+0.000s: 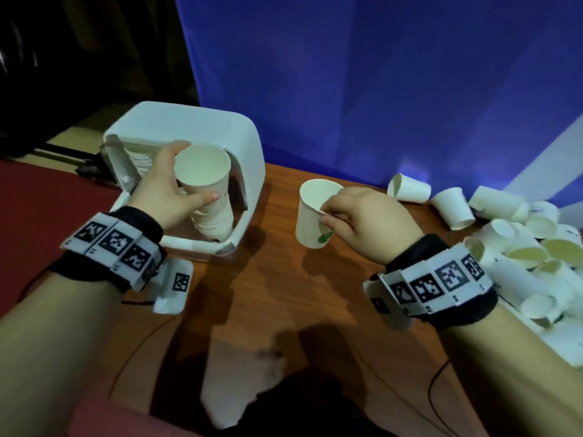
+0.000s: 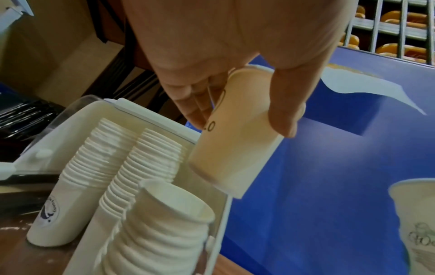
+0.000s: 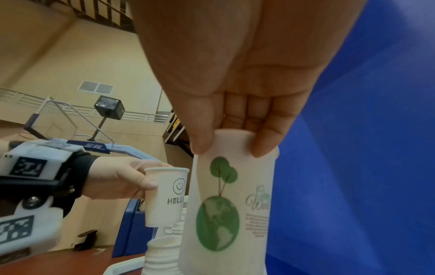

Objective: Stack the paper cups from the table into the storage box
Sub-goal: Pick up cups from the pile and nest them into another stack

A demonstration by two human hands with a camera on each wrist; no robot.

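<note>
Head view first, fingertips outward: my left thumb [image 1: 206,197] lies across the near wall of a smiley cup [image 1: 205,175] and the other fingers curl round its far side, so my left hand [image 1: 164,187] grips it upright, mouth up, directly above the storage box [image 1: 202,127]; in the left wrist view the same cup [image 2: 235,134] hangs over the nearest stack of nested cups [image 2: 162,232] inside the box, its base clear of that stack's top rim; two more stacks [image 2: 113,161] lean beside it, further into the box.

My right thumb and forefinger [image 1: 328,219] pinch the rim of a globe cup [image 1: 312,212], the other fingers curled in behind; my right hand [image 1: 369,222] holds it upright above the table [image 1: 268,294], just to the right of the storage box and apart from it; in the right wrist view the thumb [image 3: 200,134] and a fingertip press the rim of that cup [image 3: 226,214], whose wall carries a green tree and globe print, with the "HELLO" cup [image 3: 164,197] beside it in my left hand [image 3: 117,178].

Well to the right of the storage box, loose cups [image 1: 520,241] lie heaped on the table, most on their sides; the box itself stands at the table's far left corner, against a blue backdrop [image 1: 378,74]; each wrist wears a black band with white marker tags [image 1: 116,244].
</note>
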